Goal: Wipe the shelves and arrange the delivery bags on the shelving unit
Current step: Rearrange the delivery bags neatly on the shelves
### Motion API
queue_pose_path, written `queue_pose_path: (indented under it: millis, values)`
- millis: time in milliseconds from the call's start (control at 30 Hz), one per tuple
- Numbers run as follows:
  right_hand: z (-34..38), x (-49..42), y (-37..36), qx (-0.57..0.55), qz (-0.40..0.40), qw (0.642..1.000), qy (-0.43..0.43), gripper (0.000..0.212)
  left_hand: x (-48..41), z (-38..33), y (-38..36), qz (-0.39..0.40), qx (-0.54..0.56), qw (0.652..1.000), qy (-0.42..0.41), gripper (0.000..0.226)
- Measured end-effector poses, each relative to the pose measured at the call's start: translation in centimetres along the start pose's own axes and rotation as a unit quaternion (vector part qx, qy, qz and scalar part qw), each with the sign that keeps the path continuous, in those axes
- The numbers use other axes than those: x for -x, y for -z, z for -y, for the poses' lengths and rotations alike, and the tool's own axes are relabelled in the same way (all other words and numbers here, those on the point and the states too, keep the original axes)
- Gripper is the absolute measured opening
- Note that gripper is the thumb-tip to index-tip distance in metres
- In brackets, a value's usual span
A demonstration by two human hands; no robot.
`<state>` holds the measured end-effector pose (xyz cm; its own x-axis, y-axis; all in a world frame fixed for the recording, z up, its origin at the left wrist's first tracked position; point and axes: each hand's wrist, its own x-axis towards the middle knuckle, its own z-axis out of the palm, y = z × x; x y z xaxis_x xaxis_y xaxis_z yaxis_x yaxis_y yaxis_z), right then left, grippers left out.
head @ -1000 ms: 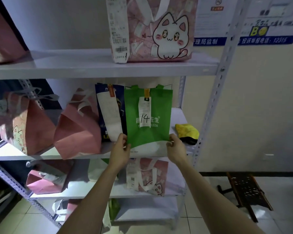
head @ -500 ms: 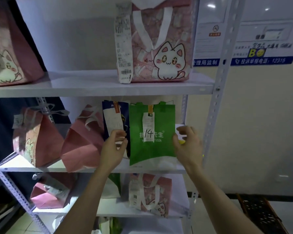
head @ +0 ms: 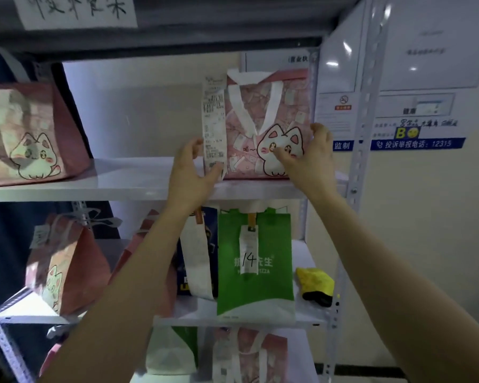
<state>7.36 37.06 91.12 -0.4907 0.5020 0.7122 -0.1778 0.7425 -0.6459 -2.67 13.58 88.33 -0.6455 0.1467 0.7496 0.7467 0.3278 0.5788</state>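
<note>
A pink cat-print delivery bag [head: 249,150] stands upright at the right end of the upper white shelf [head: 122,181], with a long receipt [head: 213,120] hanging down its left side. My left hand [head: 191,175] holds the bag's left edge, thumb on the receipt's lower end. My right hand [head: 313,161] grips the right edge, thumb on the cat print. One shelf below stand a green bag marked 14 [head: 255,286] and a dark blue bag [head: 183,275], and a yellow cloth [head: 315,283] lies at the right end.
Another pink cat bag [head: 25,139] leans at the upper shelf's left end, with bare shelf between the two. More pink bags [head: 64,266] sit on the middle shelf, and others [head: 249,357] on the shelf below. The perforated metal post [head: 362,134] and a wall with notices stand close on the right.
Both hands left the green bag on the middle shelf and rose to the upper shelf, where they now hold the pink cat bag. The view tilted upward.
</note>
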Motion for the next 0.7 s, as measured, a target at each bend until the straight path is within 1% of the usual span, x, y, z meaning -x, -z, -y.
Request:
queue_pose_path:
  millis: [67,100,167,267,300,400,433,500,600,700]
  values:
    - [-0.1,-1.2,-0.4,0.001,0.054,0.998,-0.044,0.101,-1.7,0.2,-0.1,0.08,0.022,0.996,0.042,0.084]
    - [-0.1,-1.5,-0.6,0.003,0.072,0.996,-0.054,0.101,-2.2,0.3,-0.2,0.11,0.024,0.992,0.055,0.09]
    - [-0.1,-1.6,-1.2,0.017,0.082,0.995,-0.056,0.095,-2.6,0.5,0.0,0.129,-0.002,0.99,0.058,0.097]
    - [0.3,-0.8,-2.4,0.008,0.079,0.996,-0.033,0.084,-2.1,1.5,1.5,0.095,-0.022,0.993,0.06,0.098]
    - [0.7,-0.3,-2.9,0.004,0.079,0.997,-0.021,0.086,-1.8,1.9,2.3,0.084,-0.024,0.994,0.058,0.096]
    - [2.2,1.8,-4.9,-0.005,0.082,0.996,0.018,0.108,-1.1,3.7,5.1,0.069,-0.03,0.996,0.054,0.094]
    - [2.9,2.5,-5.8,-0.007,0.087,0.996,0.03,0.111,-1.0,4.5,6.2,0.064,-0.034,0.996,0.052,0.092]
    - [5.0,3.5,-8.0,0.003,0.104,0.994,0.046,0.104,-0.9,6.3,8.7,0.054,-0.04,0.996,0.051,0.088]
    - [8.5,4.7,-12.1,0.016,0.128,0.99,0.055,0.091,-1.4,9.6,13.2,0.038,-0.064,0.996,0.053,0.09]
    - [11.8,6.1,-16.7,0.019,0.135,0.988,0.069,0.084,-2.3,12.9,17.6,0.026,-0.09,0.994,0.052,0.09]
